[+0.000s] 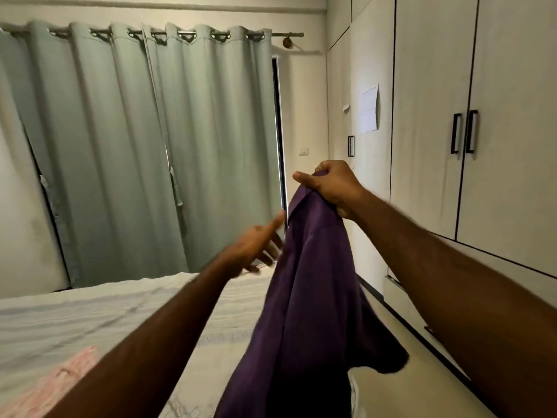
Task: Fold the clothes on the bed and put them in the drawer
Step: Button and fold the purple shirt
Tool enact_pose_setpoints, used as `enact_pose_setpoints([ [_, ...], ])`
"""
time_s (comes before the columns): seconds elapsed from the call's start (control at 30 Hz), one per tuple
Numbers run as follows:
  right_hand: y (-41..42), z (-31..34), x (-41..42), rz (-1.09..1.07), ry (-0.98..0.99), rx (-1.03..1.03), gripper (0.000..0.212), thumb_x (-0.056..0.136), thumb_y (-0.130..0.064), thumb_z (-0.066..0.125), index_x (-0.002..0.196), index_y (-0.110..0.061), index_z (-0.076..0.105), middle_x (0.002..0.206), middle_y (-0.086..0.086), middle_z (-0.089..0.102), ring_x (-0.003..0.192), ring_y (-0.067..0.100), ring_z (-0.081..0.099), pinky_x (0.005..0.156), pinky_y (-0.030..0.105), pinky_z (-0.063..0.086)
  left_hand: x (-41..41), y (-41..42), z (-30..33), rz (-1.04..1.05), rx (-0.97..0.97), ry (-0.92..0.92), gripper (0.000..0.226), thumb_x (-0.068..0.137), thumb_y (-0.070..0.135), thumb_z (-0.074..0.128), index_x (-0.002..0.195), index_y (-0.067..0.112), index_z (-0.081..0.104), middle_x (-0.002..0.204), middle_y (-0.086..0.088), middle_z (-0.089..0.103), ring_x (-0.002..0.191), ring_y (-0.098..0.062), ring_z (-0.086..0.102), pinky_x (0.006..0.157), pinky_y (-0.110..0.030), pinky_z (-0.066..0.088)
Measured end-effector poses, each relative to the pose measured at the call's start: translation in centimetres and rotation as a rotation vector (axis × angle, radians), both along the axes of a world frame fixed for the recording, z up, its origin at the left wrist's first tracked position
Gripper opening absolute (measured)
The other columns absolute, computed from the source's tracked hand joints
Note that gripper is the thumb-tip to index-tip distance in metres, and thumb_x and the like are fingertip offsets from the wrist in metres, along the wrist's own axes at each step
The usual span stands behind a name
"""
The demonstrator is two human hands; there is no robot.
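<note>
A dark purple shirt [313, 297] hangs in the air over the right side of the bed [90, 312]. My right hand [331, 185] grips it at the collar, raised at about chest height. My left hand [256, 245] reaches toward the shirt's left edge with fingers stretched out and holds nothing; it is blurred. The shirt's lower part drapes down past the frame's bottom edge. No drawer is visible.
A pink cloth [51, 384] lies on the bed at the lower left. Grey-green curtains [144, 146] cover the far wall. White wardrobe doors [437, 131] with black handles line the right side, with a narrow floor strip [401, 357] between them and the bed.
</note>
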State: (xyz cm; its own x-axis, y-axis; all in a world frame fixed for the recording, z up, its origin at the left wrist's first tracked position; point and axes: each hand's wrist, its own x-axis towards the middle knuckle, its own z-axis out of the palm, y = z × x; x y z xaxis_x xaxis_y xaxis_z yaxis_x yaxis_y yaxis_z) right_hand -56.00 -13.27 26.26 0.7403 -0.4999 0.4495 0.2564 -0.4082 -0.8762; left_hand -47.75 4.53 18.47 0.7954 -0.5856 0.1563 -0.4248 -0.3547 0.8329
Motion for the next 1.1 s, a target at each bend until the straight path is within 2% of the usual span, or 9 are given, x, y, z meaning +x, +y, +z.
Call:
enact_pose_setpoints([
  [0.13,0.4,0.7,-2.2,0.170,0.146,0.126,0.045,0.066,-0.024,0.093,0.091,-0.010,0.059,0.086,0.008,0.062,0.077,0.019,0.064,0.061,0.027,0.057,-0.3,-1.0,-4.2,-0.214,0.098,0.086,0.049,0.079,0.054,0.077,0.120,0.035,0.059,0.116,0.001,0.069,0.108,-0.019,0.066,0.074,-0.038,0.051],
  [0.37,-3.1,2.6,-6.1,0.377,0.122,0.191,0.051,0.081,0.017,0.067,0.124,-0.008,0.058,0.110,0.014,0.065,0.096,0.024,0.068,0.076,0.030,0.060,1.8,-2.2,-5.0,-0.277,0.037,0.152,0.012,0.098,0.029,0.063,0.105,0.020,0.068,0.102,0.007,0.071,0.105,-0.013,0.063,0.089,-0.046,0.044],
  [0.43,-4.3,2.9,-6.6,0.396,0.108,0.181,0.056,0.080,0.019,0.066,0.127,-0.010,0.057,0.110,0.012,0.069,0.098,0.024,0.070,0.077,0.031,0.060,2.1,-2.4,-4.5,-0.289,-0.098,0.182,0.016,0.103,0.025,0.054,0.110,0.016,0.066,0.094,0.006,0.070,0.092,-0.012,0.064,0.079,-0.039,0.048],
  [0.53,-6.3,3.4,-7.6,0.233,0.141,0.063,0.061,0.074,0.018,0.073,0.125,-0.012,0.059,0.110,0.009,0.073,0.104,0.025,0.069,0.075,0.033,0.059,3.4,-2.3,-1.6,-0.152,-0.547,0.236,0.027,0.107,0.016,0.044,0.085,0.019,0.059,0.069,0.004,0.063,0.067,-0.014,0.053,0.057,-0.026,0.043],
  [0.63,-8.0,2.9,-7.8,0.058,0.232,0.001,0.048,0.069,0.017,0.078,0.110,-0.005,0.067,0.097,0.010,0.074,0.092,0.027,0.072,0.065,0.032,0.059,5.0,-1.1,3.6,-0.012,-0.716,-0.019,0.032,0.106,0.012,0.046,0.076,0.021,0.051,0.068,0.002,0.051,0.062,-0.008,0.044,0.054,-0.022,0.041],
  [0.73,-9.5,0.9,-7.3,-0.102,0.525,-0.224,0.015,0.075,0.009,0.079,0.080,-0.005,0.075,0.066,0.006,0.069,0.057,0.020,0.052,0.046,0.022,0.040,5.4,0.9,9.1,0.125,-0.729,-0.253,0.033,0.105,0.015,0.045,0.074,0.022,0.052,0.070,0.004,0.049,0.063,-0.007,0.044,0.057,-0.026,0.038],
  [0.83,-11.1,-1.2,-7.3,-0.039,0.579,-0.310,0.004,0.084,-0.009,0.078,0.086,-0.012,0.077,0.085,0.004,0.068,0.077,0.018,0.052,0.060,0.028,0.038,5.8,4.1,12.9,0.133,-0.643,-0.311,0.028,0.106,0.022,0.044,0.081,0.021,0.056,0.072,0.001,0.051,0.062,-0.009,0.048,0.056,-0.026,0.043],
  [0.93,-9.1,-3.0,-6.6,0.245,0.383,-0.093,0.025,0.088,-0.019,0.074,0.110,-0.011,0.068,0.121,0.000,0.069,0.114,0.016,0.062,0.089,0.043,0.050,5.7,6.1,14.1,0.009,-0.391,-0.350,0.030,0.108,0.027,0.042,0.085,0.018,0.058,0.076,-0.004,0.052,0.066,-0.016,0.051,0.061,-0.031,0.046],
  [1.1,0.2,-6.8,-1.9,0.499,0.531,-0.218,0.049,0.080,-0.032,0.081,0.122,-0.017,0.061,0.124,-0.002,0.068,0.115,0.016,0.065,0.096,0.051,0.051,4.7,6.2,14.1,-0.075,-0.217,-0.412,0.030,0.109,0.027,0.040,0.084,0.016,0.054,0.074,-0.005,0.043,0.063,-0.020,0.040,0.059,-0.035,0.035],
])
